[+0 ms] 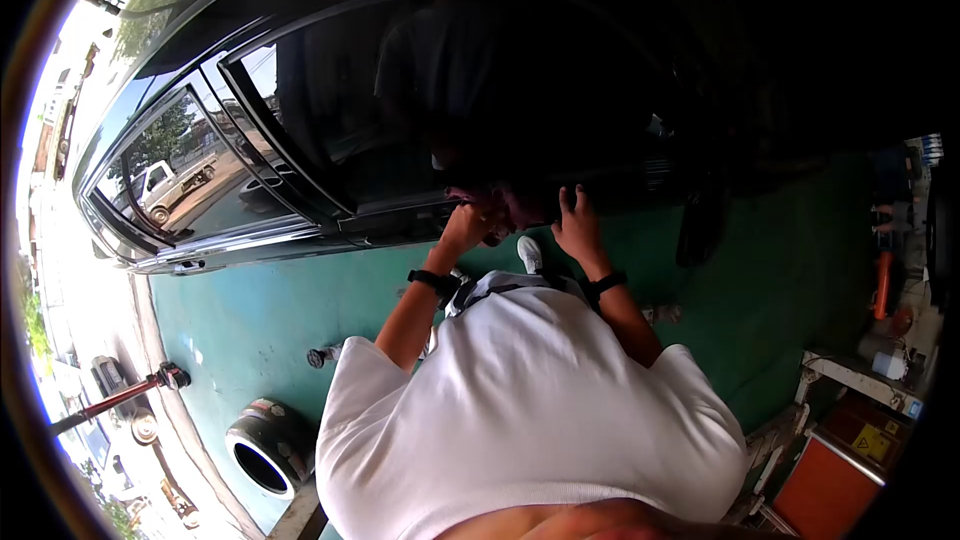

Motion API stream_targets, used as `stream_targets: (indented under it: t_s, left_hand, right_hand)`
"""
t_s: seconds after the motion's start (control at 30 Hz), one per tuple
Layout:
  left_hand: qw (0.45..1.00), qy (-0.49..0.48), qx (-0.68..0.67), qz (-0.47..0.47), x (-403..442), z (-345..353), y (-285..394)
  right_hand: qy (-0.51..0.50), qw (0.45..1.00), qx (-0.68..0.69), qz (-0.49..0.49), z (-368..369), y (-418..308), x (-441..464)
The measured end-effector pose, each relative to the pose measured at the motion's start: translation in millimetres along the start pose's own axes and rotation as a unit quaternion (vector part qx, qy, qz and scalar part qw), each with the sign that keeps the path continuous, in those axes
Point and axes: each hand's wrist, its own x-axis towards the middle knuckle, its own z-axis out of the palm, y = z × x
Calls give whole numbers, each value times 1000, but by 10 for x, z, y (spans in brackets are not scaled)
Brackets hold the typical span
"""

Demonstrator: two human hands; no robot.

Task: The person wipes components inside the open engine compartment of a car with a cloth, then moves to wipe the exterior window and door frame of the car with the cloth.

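Note:
A dark car fills the upper part of the view, its side windows reflecting a white truck. At the lower edge of its window, my left hand is closed on a dark reddish cloth. Just to the right, my right hand rests near the car's side with its fingers apart and holds nothing. The cloth lies bunched between the two hands, against the dark door. Dark bands are on both wrists.
On the green floor a tire lies at the lower left. A red-handled tool is further left. An orange-red cabinet stands at the lower right, below a metal frame. A side mirror juts out at right.

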Motion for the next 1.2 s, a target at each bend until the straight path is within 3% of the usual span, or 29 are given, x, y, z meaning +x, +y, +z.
stream_targets:
  t_s: [0.17, 0.3, 0.43, 0.5, 0.53, 0.7, 0.87, 0.93, 1.03, 1.17, 1.2]
  left_hand:
    - [992, 12, -74, -103, -289, -381, -401]
    - [967, 178, -70, -166, -641, -905, -600]
    - [881, 462, 27, -99, -730, -1479, -229]
    - [856, 507, 60, -85, -756, -1726, -288]
    - [831, 545, 92, -66, -717, -1814, -274]
    - [793, 554, 253, -20, -285, -1929, 101]
    - [849, 436, 289, 69, 19, -1840, 295]
    - [822, 471, 308, 92, 154, -2190, 491]
    - [755, 531, 373, 96, 302, -2916, 789]
    - [762, 528, 364, 92, 302, -3479, 956]
    - [785, 527, 311, 101, 271, -3501, 938]
  right_hand:
    - [-25, 999, 33, 6, -66, 32, 23]
    - [-67, 996, 54, 24, -30, 57, -10]
    - [-10, 999, 40, -16, 38, 86, -69]
    - [-116, 984, 101, 88, -6, 88, -59]
    - [-117, 985, 99, 81, -30, 96, -42]
    - [-157, 981, 63, 99, -120, 194, -23]
    - [-216, 964, 65, 145, -269, 27, 49]
    - [-113, 991, 28, 59, -34, 207, -13]
    - [-145, 982, 66, 97, -38, 232, 22]
    - [-114, 987, 56, 96, 5, 165, -79]
    - [-106, 989, 47, 95, 11, 159, -87]
